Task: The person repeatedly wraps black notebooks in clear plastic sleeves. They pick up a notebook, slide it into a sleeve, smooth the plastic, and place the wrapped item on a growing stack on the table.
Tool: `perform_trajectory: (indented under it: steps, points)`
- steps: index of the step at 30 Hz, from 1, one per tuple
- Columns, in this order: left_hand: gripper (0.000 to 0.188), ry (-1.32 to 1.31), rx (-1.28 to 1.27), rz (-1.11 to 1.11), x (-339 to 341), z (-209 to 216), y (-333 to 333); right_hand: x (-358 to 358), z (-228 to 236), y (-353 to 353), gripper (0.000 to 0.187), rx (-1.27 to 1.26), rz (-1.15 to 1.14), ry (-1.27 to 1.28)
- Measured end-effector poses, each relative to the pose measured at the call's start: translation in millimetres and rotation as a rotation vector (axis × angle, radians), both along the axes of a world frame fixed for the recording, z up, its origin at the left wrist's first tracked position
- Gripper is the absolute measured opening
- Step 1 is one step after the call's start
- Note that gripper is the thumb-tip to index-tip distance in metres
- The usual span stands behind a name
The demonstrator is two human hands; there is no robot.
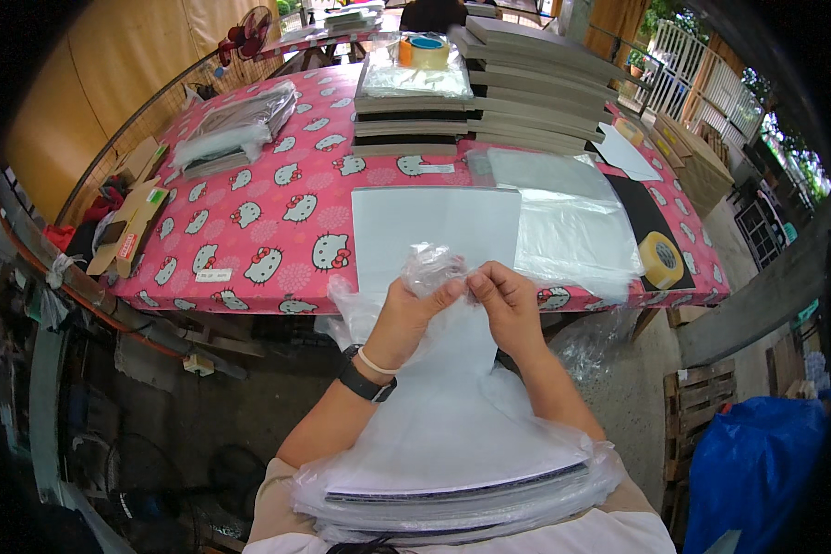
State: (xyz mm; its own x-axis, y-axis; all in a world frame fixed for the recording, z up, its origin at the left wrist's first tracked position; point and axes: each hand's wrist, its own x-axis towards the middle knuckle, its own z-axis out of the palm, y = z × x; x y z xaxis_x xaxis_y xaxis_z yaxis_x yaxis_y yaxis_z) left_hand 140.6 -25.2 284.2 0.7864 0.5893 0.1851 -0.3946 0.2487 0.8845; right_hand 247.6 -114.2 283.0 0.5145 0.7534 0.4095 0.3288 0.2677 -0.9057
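My left hand (404, 319) is closed round the bunched end of a clear plastic bag (434, 263). Beside it, my right hand (510, 305) pinches the same plastic between thumb and fingers. The bag runs down toward my body, where a thick wrapped stack of sheets (462, 475) rests against me. Exactly how the plastic is gathered between my fingers is hard to make out. Just beyond my hands, a pale grey-white board (439, 217) lies at the table's near edge.
On the pink patterned table (249, 222), flat clear plastic bags (572, 222) lie to the right, near a tape roll (660, 258). Stacked grey boards (535, 88) stand behind. Wrapped packs (235, 125) and an open cardboard box (129, 226) are at left.
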Motion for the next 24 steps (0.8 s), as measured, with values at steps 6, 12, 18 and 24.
perform_trajectory:
  steps: [6, 12, 18, 24]
  points:
    - [0.022, 0.064, -0.138, 0.027, -3, -9, -1, -7, 3, -2, 0.03, -0.13, -0.096, -0.239]
    - [0.027, -0.435, -0.08, -0.382, -16, -4, 5, 12, -3, 4, 0.019, -0.029, -0.075, -0.179]
    - [0.025, -0.074, -0.199, -0.141, -44, -33, 42, 29, 1, -21, 0.009, 0.327, 0.721, 0.588]
    - [0.021, 0.119, 0.028, 0.775, -137, -98, 134, 91, 28, -68, 0.013, 0.78, 0.107, 1.277]
